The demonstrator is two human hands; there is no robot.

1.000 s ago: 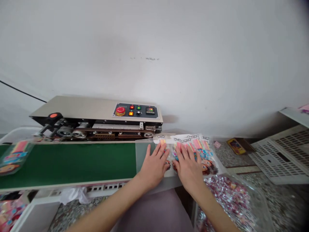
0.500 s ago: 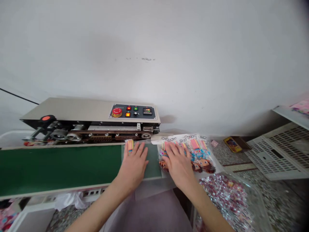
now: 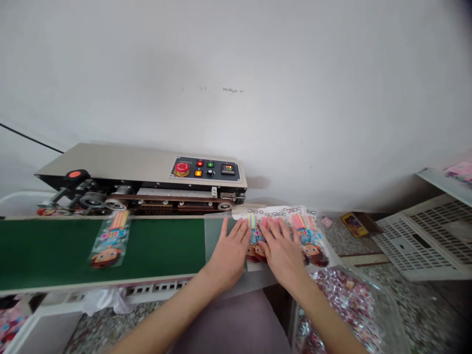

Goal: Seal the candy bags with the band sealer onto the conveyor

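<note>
My left hand (image 3: 227, 251) lies flat with fingers stretched out at the right end of the green conveyor belt (image 3: 59, 248), its fingertips beside a clear packet of coloured sticks (image 3: 255, 241). My right hand (image 3: 283, 251) rests flat, fingers spread, on the fanned pile of packets (image 3: 309, 236) just right of the belt. Another packet (image 3: 109, 239) rides on the belt at the left. Behind the belt stands the sealing machine (image 3: 121, 169) with its control panel (image 3: 206, 169).
A clear bag of small wrapped items (image 3: 346, 305) sits at the lower right. White slatted crates (image 3: 424, 241) stand at the right. A small yellow packet (image 3: 353, 222) lies on the speckled counter. A white wall rises close behind.
My left hand pushed one packet left onto the belt and came back to the pile. That packet has travelled left along the belt. My right hand stayed on the pile.
</note>
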